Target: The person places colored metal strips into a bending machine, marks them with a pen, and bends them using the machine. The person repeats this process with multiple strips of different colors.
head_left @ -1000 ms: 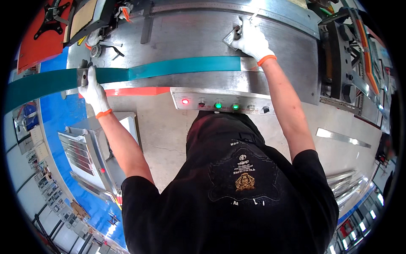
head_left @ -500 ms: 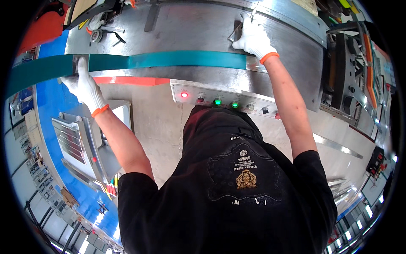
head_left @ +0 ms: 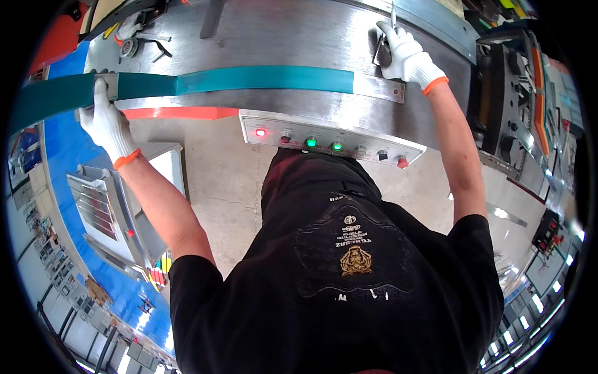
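Note:
A long teal-covered strip (head_left: pixel 268 80) lies across the near part of the metal table and reaches past its left edge. Its bare metal end (head_left: pixel 379 87) has small holes. My left hand (head_left: pixel 111 118), in a white glove with an orange cuff, is closed on the strip at a bare metal patch (head_left: pixel 111 86), thumb on top. Beyond the bare end, my right hand (head_left: pixel 408 59), gloved alike, is closed around a small angular metal piece (head_left: pixel 383 51), partly hidden by the fingers. A thin pen-like tool (head_left: pixel 393 14) sticks up from the same hand.
A control panel (head_left: pixel 330 140) with lit buttons runs along the table's (head_left: pixel 268 37) front. A tape measure (head_left: pixel 129 48) and a small black-handled tool (head_left: pixel 161 50) lie at the far left. Dark machine parts (head_left: pixel 498 93) stand at the right. A metal cabinet (head_left: pixel 99 206) is at lower left.
My right hand has moved right with the angular piece and the pen-like tool, uncovering the strip's bare end. My left hand keeps its hold. The whole view has shifted slightly.

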`<state>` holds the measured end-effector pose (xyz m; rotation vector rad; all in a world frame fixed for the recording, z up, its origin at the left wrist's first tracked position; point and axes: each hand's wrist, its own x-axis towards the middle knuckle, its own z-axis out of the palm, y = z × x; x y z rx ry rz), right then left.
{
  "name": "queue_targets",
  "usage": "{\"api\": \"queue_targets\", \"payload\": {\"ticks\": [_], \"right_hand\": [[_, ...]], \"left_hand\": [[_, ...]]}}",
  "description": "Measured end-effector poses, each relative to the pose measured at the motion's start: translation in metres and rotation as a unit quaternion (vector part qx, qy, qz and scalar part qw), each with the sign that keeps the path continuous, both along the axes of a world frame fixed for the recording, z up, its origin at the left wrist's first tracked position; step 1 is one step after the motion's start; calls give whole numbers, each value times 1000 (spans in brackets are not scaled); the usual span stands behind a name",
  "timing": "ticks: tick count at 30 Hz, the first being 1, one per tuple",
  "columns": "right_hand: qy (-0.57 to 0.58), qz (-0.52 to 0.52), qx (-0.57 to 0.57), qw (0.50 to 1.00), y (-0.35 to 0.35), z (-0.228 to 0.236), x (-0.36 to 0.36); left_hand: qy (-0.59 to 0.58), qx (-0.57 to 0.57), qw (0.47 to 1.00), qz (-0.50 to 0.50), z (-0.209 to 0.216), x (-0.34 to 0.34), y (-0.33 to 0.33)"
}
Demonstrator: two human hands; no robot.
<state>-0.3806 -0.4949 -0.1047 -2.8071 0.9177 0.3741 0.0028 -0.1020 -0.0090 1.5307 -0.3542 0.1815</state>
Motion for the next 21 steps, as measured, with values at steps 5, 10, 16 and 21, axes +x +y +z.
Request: {"api": "queue_targets", "payload": {"ticks": [5, 10, 16, 21], "right_hand": [[-17, 14, -2, 1000, -9, 1, -45], [9, 1, 6, 1000, -15, 8, -70], [24, 36, 19, 999, -2, 14, -113], [-23, 45, 22, 998, 11, 8, -133]], "left_hand": [[-9, -69, 997, -26, 16, -11, -11], [-20, -46, 999, 6, 18, -8, -15], [18, -35, 997, -59, 20, -11, -14], [-12, -39, 997, -65, 14, -7, -16]]}}
